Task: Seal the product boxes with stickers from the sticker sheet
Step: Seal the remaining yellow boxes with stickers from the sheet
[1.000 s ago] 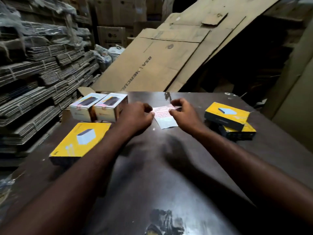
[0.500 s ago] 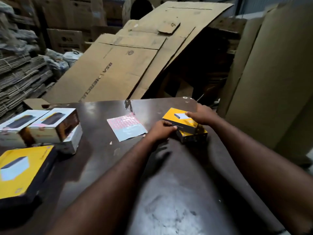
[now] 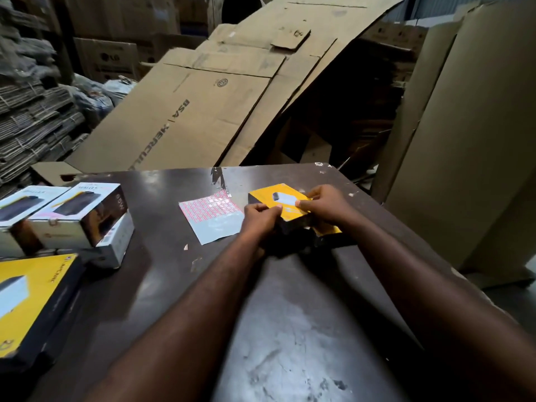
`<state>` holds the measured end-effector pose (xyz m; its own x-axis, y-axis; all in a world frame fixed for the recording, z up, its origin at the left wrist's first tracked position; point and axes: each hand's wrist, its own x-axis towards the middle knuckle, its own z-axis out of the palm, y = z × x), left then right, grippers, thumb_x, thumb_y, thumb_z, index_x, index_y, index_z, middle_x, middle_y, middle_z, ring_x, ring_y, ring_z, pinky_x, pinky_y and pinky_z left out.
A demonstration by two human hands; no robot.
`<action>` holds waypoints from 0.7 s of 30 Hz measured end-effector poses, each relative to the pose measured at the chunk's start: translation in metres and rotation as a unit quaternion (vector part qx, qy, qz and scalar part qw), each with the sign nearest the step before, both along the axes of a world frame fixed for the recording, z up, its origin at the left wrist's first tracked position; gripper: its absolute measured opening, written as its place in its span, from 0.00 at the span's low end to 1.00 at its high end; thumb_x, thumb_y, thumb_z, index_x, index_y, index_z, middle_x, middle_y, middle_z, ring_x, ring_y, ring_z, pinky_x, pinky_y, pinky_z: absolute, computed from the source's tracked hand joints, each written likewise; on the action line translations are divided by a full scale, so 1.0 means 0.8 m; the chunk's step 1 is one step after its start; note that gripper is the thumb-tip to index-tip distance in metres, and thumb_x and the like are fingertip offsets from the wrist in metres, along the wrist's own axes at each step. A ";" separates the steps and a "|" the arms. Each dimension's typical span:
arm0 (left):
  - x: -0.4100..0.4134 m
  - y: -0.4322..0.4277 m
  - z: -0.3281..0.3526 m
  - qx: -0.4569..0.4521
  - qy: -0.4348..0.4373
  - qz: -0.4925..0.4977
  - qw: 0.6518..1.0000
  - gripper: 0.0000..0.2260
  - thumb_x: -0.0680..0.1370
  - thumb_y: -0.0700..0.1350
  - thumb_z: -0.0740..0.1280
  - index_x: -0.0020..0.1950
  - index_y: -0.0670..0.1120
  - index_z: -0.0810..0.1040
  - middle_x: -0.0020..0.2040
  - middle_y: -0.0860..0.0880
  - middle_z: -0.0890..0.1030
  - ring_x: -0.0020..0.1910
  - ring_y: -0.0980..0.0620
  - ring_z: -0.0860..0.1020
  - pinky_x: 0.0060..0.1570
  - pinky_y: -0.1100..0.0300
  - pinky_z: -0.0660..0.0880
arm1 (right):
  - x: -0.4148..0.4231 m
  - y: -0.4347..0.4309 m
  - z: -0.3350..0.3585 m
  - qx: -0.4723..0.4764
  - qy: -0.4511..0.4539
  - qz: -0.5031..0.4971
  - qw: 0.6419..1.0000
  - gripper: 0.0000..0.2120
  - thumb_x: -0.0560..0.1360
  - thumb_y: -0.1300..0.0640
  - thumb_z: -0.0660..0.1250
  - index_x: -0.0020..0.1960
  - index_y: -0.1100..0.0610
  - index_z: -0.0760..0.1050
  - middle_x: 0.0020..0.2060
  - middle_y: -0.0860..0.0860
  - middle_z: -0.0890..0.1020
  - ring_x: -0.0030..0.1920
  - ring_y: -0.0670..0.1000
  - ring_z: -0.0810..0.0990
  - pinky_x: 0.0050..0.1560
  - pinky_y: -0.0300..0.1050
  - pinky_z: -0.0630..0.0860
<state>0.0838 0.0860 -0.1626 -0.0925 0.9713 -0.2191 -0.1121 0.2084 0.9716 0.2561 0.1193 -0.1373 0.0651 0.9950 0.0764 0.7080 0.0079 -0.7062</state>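
1. The yellow box (image 3: 271,198) is at the far right part of the table, held by both hands, just to the right of the sticker sheet (image 3: 211,220).
2. The left hand (image 3: 258,219) grips the near left corner of the box, with the fingers curled on its dark side and the thumb on the top.
3. The right hand (image 3: 326,203) pinches the right end, with the thumb pressed on the yellow face.
4. Half a second ago this box sat squarely on the second yellow box (image 3: 329,231) and the hands were only arriving. Now it is moved to the left, so a strip of the lower one is visible. One second ago both hands were on the sheet.
5. The sheet lies flat, with its right edge close to the left knuckles. I cannot tell if they touch.
6. The far edge of the table (image 3: 290,329) is just behind the held box, and the right edge runs close beside the right forearm.
7. Bare table lies between the sheet and the white boxes (image 3: 84,219) at the left, and also in the worn near middle.
8. A large yellow box (image 3: 37,291) is at the near left, and cardboard sheets (image 3: 203,111) lean behind the table.
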 end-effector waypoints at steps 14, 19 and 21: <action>-0.176 -0.038 0.117 0.097 -0.045 0.088 0.990 0.08 0.82 0.49 0.64 0.53 0.45 0.72 0.49 0.42 0.76 0.41 0.47 0.80 0.27 0.58 0.81 | -0.161 -0.048 0.064 0.141 0.124 0.207 0.960 0.20 0.75 0.47 0.72 0.63 0.57 0.79 0.55 0.54 0.81 0.53 0.50 0.81 0.54 0.45 0.79; -0.212 -0.049 0.130 0.078 0.031 0.110 0.990 0.18 0.80 0.62 0.61 0.55 0.48 0.75 0.47 0.41 0.81 0.35 0.49 0.80 0.23 0.64 0.74 | -0.180 -0.046 0.084 0.180 -0.004 0.267 0.947 0.31 0.64 0.51 0.81 0.65 0.51 0.76 0.55 0.53 0.73 0.53 0.50 0.77 0.54 0.44 0.79; -0.216 -0.054 0.132 0.062 0.067 0.103 0.990 0.24 0.80 0.66 0.55 0.53 0.47 0.77 0.45 0.40 0.82 0.33 0.49 0.79 0.24 0.65 0.73 | -0.192 -0.048 0.091 0.259 0.010 0.238 0.936 0.26 0.64 0.55 0.81 0.60 0.52 0.79 0.52 0.53 0.76 0.51 0.51 0.78 0.52 0.49 0.80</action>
